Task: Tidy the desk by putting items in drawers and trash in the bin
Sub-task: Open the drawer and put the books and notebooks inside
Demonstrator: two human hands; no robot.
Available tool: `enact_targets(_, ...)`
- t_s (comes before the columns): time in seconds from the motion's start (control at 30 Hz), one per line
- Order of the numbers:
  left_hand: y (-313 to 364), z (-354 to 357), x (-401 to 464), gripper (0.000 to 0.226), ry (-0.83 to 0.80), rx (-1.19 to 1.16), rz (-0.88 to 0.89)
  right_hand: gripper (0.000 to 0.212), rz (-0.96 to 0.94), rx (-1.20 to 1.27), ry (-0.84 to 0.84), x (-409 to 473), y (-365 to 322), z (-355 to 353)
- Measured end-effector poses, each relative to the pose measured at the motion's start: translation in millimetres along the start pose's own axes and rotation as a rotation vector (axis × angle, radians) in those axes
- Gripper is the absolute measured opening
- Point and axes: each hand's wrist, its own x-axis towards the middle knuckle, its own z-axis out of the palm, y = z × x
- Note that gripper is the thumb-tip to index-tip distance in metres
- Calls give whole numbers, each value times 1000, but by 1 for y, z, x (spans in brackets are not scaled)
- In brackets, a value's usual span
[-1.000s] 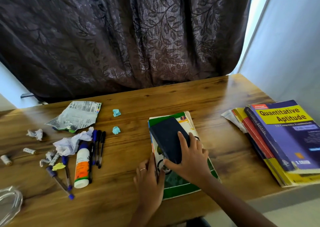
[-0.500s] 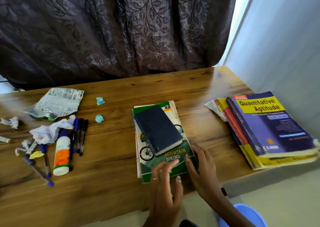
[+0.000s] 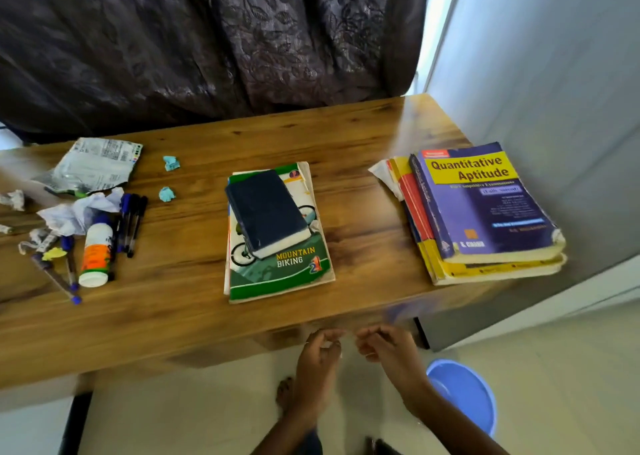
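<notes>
1. The left hand and right hand are positioned side by side at the front edge of the wooden desk, below the "Mountain Biking" book. The fingers of both are curled; motion blur prevents any held item from being determined.
2. A dark blue hardcover book is stacked on the "Mountain Biking" book.
3. Right of that book, a stack topped by "Quantitative Aptitude" is located.
4. Left of that book, two crumpled blue scraps, pens, a white bottle, crumpled paper and a torn wrapper are found.
5. A blue bin is placed on the floor, below and right of the book.
</notes>
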Motion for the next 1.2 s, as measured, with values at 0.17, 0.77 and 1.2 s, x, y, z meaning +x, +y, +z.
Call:
enact_targets(0.17,-6,5,20,35,-15,-431,-595,21,495,451,-97,32,34,-21)
enact_targets(0.77,-39,1,49,24,63,-889,-733,30,577,706,64,104,61,-32)
enact_targets(1.2,-64,12,12,31,116,-873,-711,39,570,611,-17,76,92,-48)
